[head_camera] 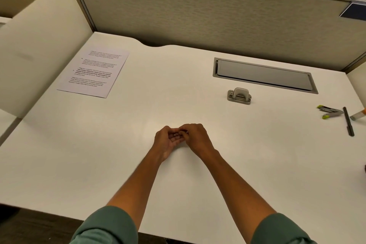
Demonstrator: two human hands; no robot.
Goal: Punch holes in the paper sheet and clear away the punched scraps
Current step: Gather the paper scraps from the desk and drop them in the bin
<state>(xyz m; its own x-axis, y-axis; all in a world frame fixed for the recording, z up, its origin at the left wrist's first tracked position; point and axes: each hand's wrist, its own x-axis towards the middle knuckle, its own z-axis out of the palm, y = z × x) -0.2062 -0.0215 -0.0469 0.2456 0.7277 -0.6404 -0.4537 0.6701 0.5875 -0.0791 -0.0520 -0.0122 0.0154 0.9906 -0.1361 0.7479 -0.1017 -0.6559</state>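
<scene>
Left hand [168, 141] cupped palm-up at mid-desk, a tiny pale speck in the palm, possibly a punched scrap; right hand [195, 137] meets it, fingertips [183, 132] pinched over that palm, what they hold too small to tell; hole punch [239, 96] stands well beyond, to the right; printed paper sheet [93, 72] lies flat far left on the white desk [118, 134]; stapler [329, 112] and dark pen [348, 121] near the right edge.

Printed sheet, words too small to read.
The paper sheet [93, 73] on my desk [178, 174] carries several paragraphs of black print, some bold, all too blurred to make out.
</scene>
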